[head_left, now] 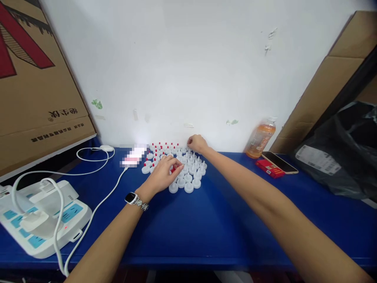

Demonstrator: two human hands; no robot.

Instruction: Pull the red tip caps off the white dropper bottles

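Left hand (163, 172): fingers half curled over red tips (177, 169); grip cannot be determined. Right hand (198, 144): fingertips nearly together at the rear of the white nozzle caps (189, 187); contents hidden. Caps stand clustered on the blue surface (188, 228), nozzles upward, long axes vertical.

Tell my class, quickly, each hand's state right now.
Left hand: curled over red tips; whether it grips them cannot be told.
Right hand: curled beside white caps; any hold cannot be told.
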